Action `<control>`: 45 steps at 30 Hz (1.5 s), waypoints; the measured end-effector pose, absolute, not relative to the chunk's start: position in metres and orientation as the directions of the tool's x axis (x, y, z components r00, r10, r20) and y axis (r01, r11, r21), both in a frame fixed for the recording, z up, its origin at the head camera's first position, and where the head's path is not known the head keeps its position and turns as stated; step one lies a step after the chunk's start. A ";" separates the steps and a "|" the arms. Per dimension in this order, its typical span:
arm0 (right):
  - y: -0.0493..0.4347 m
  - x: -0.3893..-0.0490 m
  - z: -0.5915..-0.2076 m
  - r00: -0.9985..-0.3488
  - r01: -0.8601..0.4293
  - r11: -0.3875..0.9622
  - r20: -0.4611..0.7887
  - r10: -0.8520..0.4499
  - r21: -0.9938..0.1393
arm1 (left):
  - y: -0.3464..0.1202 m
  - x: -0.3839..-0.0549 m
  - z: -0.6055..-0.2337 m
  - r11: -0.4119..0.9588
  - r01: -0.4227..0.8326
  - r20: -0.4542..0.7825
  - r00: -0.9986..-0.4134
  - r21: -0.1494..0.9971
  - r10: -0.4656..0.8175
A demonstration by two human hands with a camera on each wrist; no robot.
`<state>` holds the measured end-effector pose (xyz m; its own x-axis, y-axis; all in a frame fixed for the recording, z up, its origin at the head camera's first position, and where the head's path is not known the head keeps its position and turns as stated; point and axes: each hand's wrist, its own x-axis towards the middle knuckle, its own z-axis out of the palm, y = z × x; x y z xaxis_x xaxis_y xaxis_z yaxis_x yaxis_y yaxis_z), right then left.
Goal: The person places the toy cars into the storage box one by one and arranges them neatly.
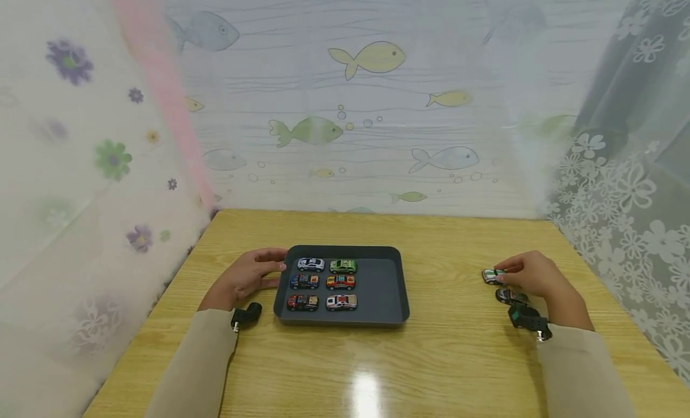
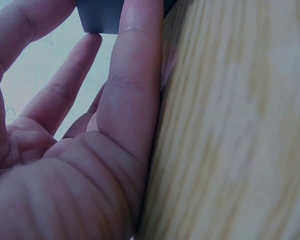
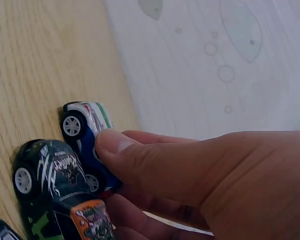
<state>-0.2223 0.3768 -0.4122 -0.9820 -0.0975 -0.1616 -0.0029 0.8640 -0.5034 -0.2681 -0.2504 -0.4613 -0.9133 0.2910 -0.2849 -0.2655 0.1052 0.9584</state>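
My right hand pinches a small white toy car with a green stripe and blue side between thumb and fingers. In the right wrist view the thumb presses on this toy car. Right beside it, a dark toy car with white lettering and an orange patterned end lies near my fingers. On the left, my left hand touches the left wall of a dark grey tray, its thumb tip at the rim. Its fingers are extended against the tray's corner in the left wrist view.
Inside the tray, toy cars stand in two columns, among them a green car, a red-and-yellow car and a white car. Another dark car shows at the right wrist view's corner. Printed curtains surround the wooden table.
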 end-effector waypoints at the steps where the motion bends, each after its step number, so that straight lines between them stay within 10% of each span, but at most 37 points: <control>1: 0.375 -0.223 -0.412 -0.982 0.000 0.863 -0.164 -0.096 -0.505 | -0.251 -0.268 -0.462 0.104 -0.264 -0.283 -0.913 0.959 0.294; 45: 0.271 -0.239 -0.429 -0.985 -0.124 0.817 -0.027 -0.168 -0.563 | -0.252 -0.267 -0.461 0.104 -0.274 -0.293 -0.911 0.956 0.292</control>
<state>-0.2388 0.2713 -0.4287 -0.9854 -0.1679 -0.0271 -0.1238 0.8174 -0.5626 -0.2675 -0.2517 -0.4609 -0.9107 0.2915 -0.2926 -0.2740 0.1036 0.9561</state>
